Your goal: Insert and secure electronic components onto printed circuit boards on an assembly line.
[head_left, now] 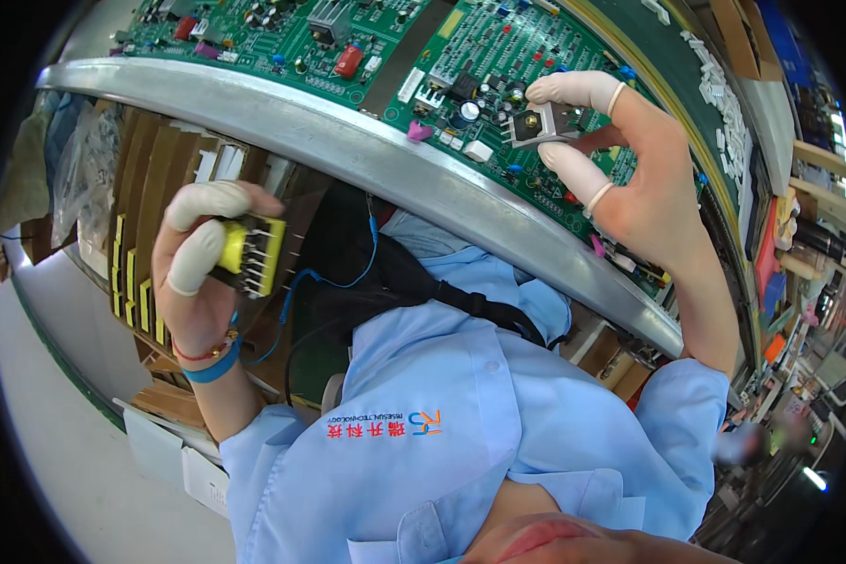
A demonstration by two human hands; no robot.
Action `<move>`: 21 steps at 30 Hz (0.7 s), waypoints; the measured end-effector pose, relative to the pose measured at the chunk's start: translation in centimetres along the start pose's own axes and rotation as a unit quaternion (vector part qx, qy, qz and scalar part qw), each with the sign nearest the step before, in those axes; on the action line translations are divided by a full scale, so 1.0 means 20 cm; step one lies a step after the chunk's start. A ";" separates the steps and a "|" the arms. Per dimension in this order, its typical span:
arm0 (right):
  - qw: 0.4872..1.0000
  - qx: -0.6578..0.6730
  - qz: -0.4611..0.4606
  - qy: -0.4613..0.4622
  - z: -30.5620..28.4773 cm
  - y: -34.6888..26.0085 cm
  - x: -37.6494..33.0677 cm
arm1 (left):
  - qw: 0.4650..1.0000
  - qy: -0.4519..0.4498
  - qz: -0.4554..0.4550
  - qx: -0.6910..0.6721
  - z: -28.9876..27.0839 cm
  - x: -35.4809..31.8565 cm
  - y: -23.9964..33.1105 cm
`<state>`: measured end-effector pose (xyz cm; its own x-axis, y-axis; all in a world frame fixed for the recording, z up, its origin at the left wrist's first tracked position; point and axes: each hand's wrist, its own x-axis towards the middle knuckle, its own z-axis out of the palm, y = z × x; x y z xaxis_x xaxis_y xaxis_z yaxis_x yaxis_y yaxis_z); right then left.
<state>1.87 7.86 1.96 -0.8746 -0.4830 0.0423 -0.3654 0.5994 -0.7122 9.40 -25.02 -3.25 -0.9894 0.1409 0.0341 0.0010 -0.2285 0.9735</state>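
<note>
**A:** What is each hand doing?

**B:** The right hand (644, 179) is raised on the right, over a green circuit board (498, 56). Its thumb and forefinger, both in white finger cots, are pinched narrowly on a small metal heat sink (540, 125) with a black part mounted on it. The left hand (197, 273) is lower and on the left, well apart from the board. Its capped fingers are wrapped around a yellow transformer (254, 252).

**A:** Where does the heat sink sit against the board?

**B:** It hangs just over the board's near edge, among small capacitors and other parts. Whether its legs touch the board I cannot tell. Its long side runs roughly left to right, with one finger on its far edge and one on its near edge.

**A:** And the transformer?

**B:** It is held upright in the left fingers, its pins pointing right. It is in front of a row of cardboard bins (150, 188), below the grey metal rail (348, 141) that borders the board.

**A:** Which hand is nearer the board?

**B:** The right, plainly. It is already above the board; the left sits on the near side of the rail, over the bins.

**A:** Anything else?

**B:** A second green board (254, 38) lies to the left of the first. The person wears a light blue shirt (461, 442) and a blue wrist strap (211, 367) on the left wrist.
</note>
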 end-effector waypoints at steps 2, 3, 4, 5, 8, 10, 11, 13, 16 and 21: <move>0.999 -0.033 0.002 -0.002 0.03 0.01 0.01 | 0.993 -0.045 -0.060 -0.093 0.02 0.02 -0.04; 0.994 -0.100 -0.035 0.019 0.04 0.01 0.01 | 0.982 -0.061 -0.103 -0.149 0.03 0.04 -0.05; 0.983 -0.165 -0.073 0.040 0.05 0.01 0.02 | 0.981 -0.058 -0.104 -0.152 0.03 0.04 -0.06; 0.983 -0.163 -0.075 0.035 0.06 0.01 0.02 | 0.967 -0.070 -0.128 -0.208 0.03 0.02 -0.07; 0.959 -0.232 -0.146 0.068 0.09 0.02 0.02 | 0.961 -0.071 -0.135 -0.231 0.06 0.00 -0.08; 0.956 -0.248 -0.144 0.065 0.12 0.03 0.04 | 0.974 -0.064 -0.121 -0.179 0.04 0.00 -0.11; 0.951 -0.263 -0.146 0.072 0.12 0.02 0.04 | 0.974 -0.065 -0.121 -0.178 0.05 0.00 -0.11; 0.949 -0.270 -0.146 0.073 0.12 0.01 0.04 | 0.987 -0.023 -0.133 -0.085 0.08 0.00 -0.10; 0.949 -0.269 -0.152 0.068 0.12 0.00 0.03 | 0.991 -0.023 -0.120 -0.054 0.10 0.00 -0.11; 0.943 -0.286 -0.161 0.056 0.13 0.01 0.02 | 0.993 -0.030 -0.104 -0.044 0.12 0.00 -0.12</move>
<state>2.19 6.09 -0.03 -0.7058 -0.6472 0.2880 -0.7015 0.6951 -0.1570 9.72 -22.26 -4.98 -0.9564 0.2507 -0.1496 -0.2179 -0.2721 0.9373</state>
